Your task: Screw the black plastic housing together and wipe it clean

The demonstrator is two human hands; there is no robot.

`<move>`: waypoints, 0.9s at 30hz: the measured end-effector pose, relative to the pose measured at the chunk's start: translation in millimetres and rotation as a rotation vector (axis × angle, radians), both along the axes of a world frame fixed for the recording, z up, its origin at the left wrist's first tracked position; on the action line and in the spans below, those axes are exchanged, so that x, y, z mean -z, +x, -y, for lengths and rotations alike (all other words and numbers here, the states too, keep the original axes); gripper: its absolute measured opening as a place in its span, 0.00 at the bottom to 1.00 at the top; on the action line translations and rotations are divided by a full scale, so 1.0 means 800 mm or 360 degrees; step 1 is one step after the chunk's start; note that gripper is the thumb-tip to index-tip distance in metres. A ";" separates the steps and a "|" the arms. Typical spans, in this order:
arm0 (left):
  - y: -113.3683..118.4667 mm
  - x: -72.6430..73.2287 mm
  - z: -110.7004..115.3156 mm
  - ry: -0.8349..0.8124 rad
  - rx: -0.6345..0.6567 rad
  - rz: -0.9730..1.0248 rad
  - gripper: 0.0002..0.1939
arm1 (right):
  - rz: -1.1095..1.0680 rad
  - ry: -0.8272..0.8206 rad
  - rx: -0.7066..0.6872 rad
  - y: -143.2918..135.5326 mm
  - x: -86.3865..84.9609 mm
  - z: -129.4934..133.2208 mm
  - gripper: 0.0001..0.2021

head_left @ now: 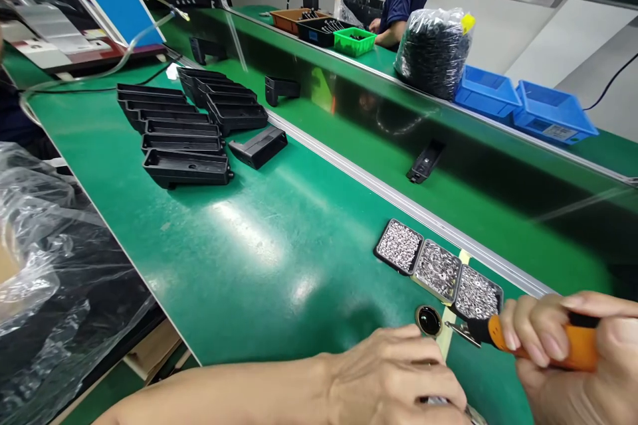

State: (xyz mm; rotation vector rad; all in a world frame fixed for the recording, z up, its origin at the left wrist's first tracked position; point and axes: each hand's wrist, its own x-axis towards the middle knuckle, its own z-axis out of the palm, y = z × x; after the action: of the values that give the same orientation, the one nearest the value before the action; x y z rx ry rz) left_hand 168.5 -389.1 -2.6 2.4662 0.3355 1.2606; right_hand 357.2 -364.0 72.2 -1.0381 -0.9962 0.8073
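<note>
Screw trays: three small square metal trays of screws point(437, 268) in a row on the green bench mat point(259, 259) — beside the aluminium rail point(349, 172).
Housings: black plastic housings point(182, 126) stacked far left — behind the trays.
Bins: two blue plastic bins point(523, 103) beyond the rail, right of the clear bag of black parts point(433, 50).

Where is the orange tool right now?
In the head view, the orange tool is at the lower right, held in the right hand. Its tip sits just below the three screw trays, beside the left hand.

Left forearm reaching in from the lower left, left hand point(399, 372) palm down with fingers curled low at the frame's bottom edge, right hand point(573, 352) at lower right, fingers wrapped around an orange-handled tool, knuckles toward the camera
</note>
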 end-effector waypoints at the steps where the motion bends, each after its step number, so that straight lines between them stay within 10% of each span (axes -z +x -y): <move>1: 0.002 0.002 0.002 0.0012 -0.0011 -0.0036 0.12 | 0.0026 -0.0005 -0.0014 -0.004 0.001 0.000 0.04; 27: 0.014 0.003 0.004 -0.0021 0.0050 -0.0347 0.22 | 0.0084 0.0085 -0.0228 -0.014 0.032 -0.004 0.05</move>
State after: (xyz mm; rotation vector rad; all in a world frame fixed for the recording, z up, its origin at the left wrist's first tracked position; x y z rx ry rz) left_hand 179.5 -392.5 -4.9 2.5921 0.3573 0.9750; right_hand 346.3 -361.2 46.2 -0.9543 -1.1410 0.8689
